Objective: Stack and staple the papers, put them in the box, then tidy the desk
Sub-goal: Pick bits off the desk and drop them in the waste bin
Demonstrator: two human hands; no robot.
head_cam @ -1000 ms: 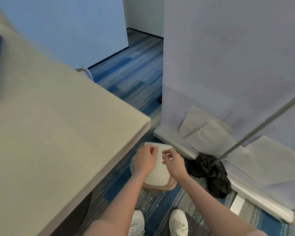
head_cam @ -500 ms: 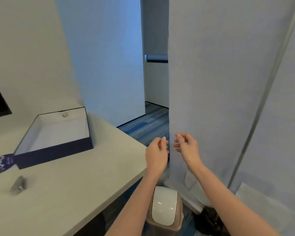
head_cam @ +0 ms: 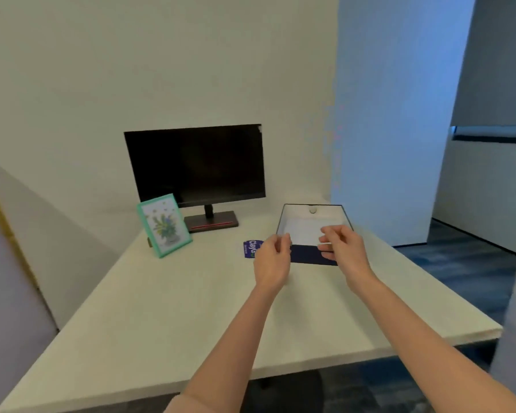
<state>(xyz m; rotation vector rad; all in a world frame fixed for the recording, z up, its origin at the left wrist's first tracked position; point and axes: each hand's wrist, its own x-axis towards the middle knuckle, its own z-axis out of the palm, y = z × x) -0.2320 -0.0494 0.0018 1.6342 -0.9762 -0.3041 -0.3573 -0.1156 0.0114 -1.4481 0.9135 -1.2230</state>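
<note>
A dark blue box (head_cam: 307,254) with a white inside stands open at the back right of the white desk (head_cam: 173,308). White paper (head_cam: 303,231) lies flat in it. My left hand (head_cam: 273,262) hovers in front of the box's near left corner, fingers loosely curled, holding nothing. My right hand (head_cam: 341,251) floats over the box's near wall with its fingers apart and nothing in it. No stapler shows in this view.
A black monitor (head_cam: 195,165) stands at the back of the desk. A teal picture frame (head_cam: 164,225) leans in front of it on the left. A small blue card (head_cam: 250,248) lies left of the box. The desk's right edge drops to blue carpet.
The view swung from the bin on the floor up and left to the desk. Both hands rose from over the bin lid to in front of the box.
</note>
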